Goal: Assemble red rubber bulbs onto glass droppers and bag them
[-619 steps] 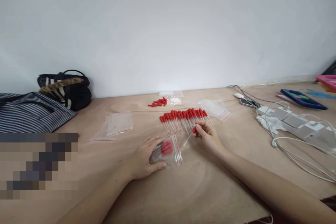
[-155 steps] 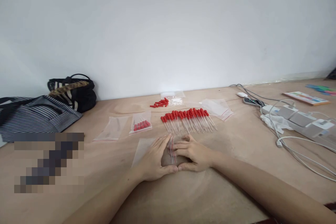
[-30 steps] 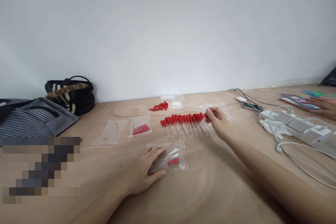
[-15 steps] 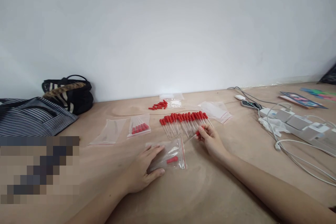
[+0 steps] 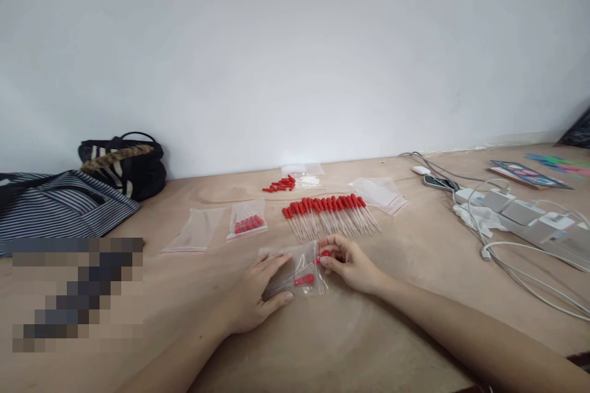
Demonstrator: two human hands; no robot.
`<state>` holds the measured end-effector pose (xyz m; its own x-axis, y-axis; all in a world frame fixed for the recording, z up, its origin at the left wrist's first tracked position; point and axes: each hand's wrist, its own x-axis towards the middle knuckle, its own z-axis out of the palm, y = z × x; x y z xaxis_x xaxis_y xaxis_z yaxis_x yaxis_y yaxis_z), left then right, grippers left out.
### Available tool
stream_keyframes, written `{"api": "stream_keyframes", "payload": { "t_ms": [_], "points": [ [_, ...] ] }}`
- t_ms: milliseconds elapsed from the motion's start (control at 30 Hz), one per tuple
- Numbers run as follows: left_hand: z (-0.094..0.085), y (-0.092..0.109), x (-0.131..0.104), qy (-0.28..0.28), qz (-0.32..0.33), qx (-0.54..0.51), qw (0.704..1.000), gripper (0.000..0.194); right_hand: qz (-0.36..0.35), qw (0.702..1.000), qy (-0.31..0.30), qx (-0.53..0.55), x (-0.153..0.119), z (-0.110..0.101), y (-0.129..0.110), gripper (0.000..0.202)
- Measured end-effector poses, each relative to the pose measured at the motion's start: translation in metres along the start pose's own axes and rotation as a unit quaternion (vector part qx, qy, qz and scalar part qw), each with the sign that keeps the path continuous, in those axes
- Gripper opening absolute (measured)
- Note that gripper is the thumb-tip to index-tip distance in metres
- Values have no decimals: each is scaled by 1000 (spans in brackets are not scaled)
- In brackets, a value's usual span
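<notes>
A clear zip bag point(image 5: 288, 279) lies flat in front of me, with a red-bulbed dropper point(image 5: 304, 280) inside. My left hand point(image 5: 260, 295) rests on the bag's left part, its fingers spread. At the bag's red-striped right edge, my right hand point(image 5: 343, 261) pinches a second dropper by its red bulb point(image 5: 325, 254); its thin clear tube points left into the bag. Just beyond is a row of droppers point(image 5: 332, 212), red bulbs away from me. To the left, one bag point(image 5: 246, 215) holds several red-bulbed droppers, and another flat bag point(image 5: 196, 227) shows nothing red.
Loose red bulbs point(image 5: 280, 184) and clear tubes point(image 5: 310, 180) lie near the wall. More bags point(image 5: 380, 193) are behind the row's right end. A power strip with chargers point(image 5: 520, 212) and cables is at the right; a striped bag point(image 5: 59, 202) and a black bag point(image 5: 142, 172) are left.
My right hand has moved left and nearer from beside the row to the bag's edge, bringing the dropper's tube into the bag. My left hand stays on the bag.
</notes>
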<state>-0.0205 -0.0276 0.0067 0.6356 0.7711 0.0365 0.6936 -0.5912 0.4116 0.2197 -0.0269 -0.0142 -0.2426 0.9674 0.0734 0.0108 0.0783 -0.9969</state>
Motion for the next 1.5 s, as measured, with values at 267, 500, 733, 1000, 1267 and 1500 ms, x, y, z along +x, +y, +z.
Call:
{"api": "stream_keyframes", "payload": {
  "t_ms": [267,500,733,1000,1267,1500],
  "points": [
    [-8,12,-1,3,-9,-11,1000,56,-64,987,-46,-143,5,-5,-8,18],
    [-12,18,0,-7,-10,-17,1000,55,-34,990,-83,-106,8,3,-8,11],
    [-12,15,0,-13,-14,-14,1000,58,-26,991,-40,-126,17,16,-7,9],
    [-9,7,-2,-20,-28,-22,999,50,-60,967,5,-247,27,-23,-19,10],
    [-13,13,2,-6,-11,-7,1000,48,52,864,297,-403,85,-102,-23,23],
    [-13,14,1,5,-1,-3,1000,46,85,871,330,-354,106,-108,-11,10]
  ]
}}
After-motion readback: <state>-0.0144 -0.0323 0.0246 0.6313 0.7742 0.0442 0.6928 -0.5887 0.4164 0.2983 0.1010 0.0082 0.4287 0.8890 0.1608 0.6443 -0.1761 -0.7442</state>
